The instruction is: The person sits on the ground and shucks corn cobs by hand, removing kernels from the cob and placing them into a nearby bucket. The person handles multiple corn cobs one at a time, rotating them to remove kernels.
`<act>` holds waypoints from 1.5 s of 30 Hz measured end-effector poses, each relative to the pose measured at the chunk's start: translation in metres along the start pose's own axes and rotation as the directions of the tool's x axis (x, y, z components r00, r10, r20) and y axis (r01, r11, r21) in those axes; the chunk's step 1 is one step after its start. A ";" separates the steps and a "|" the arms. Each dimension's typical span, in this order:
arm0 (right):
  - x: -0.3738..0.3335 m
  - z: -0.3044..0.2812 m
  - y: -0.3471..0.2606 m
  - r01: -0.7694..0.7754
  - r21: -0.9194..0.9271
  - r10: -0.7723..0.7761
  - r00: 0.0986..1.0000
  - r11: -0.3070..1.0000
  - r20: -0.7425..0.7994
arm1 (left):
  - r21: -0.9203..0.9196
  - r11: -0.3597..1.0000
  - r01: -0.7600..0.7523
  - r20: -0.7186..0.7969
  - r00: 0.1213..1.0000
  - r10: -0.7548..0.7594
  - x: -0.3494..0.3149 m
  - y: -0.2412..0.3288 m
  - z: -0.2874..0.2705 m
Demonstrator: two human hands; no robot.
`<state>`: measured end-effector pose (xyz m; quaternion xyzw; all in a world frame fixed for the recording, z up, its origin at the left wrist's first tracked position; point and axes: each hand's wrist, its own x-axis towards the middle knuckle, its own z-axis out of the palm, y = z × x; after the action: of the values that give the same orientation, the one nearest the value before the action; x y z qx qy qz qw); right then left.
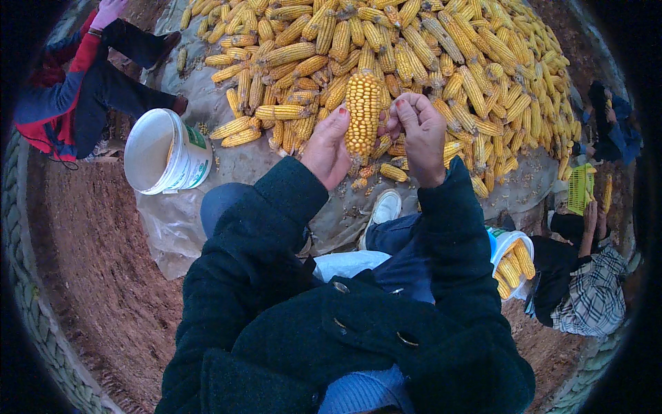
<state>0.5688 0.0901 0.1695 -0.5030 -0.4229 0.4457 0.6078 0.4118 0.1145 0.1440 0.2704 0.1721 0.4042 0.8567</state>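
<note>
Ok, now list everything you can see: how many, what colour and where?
Corn cob: one, yellow, centre
Heaped cobs: too many to count, yellow, ahead
Left bucket: one, white and green, left
Right bucket: one, white, yellow cobs inside, lower right
Basket: one, yellow-green, far right
Sheet: one, greyish, under the heap
Ground: reddish brown, both sides
Other people: three, red-and-navy, blue and checked clothes, left and right
Shoe: one, white, below the cob
Coat: one, dark, bottom
Left hand: one, bare, holding the cob
Right hand: one, bare, at the cob's right
</note>
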 end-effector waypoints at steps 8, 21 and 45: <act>-0.004 0.008 -0.004 -0.059 -0.044 0.062 0.996 0.997 0.071 | -0.093 0.996 -0.008 -0.018 1.000 0.006 0.001 0.001 -0.001; -0.004 0.010 0.002 -0.016 -0.199 0.021 0.999 0.980 0.024 | 0.102 0.993 -0.052 -0.096 0.993 0.062 -0.001 0.000 0.000; 0.000 0.008 0.003 -0.005 -0.070 0.004 1.000 0.998 -0.011 | -0.027 0.999 -0.027 -0.066 0.997 0.025 0.001 0.000 0.002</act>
<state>0.5608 0.0927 0.1674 -0.5274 -0.4340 0.4291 0.5910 0.4137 0.1143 0.1458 0.2474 0.1910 0.4264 0.8488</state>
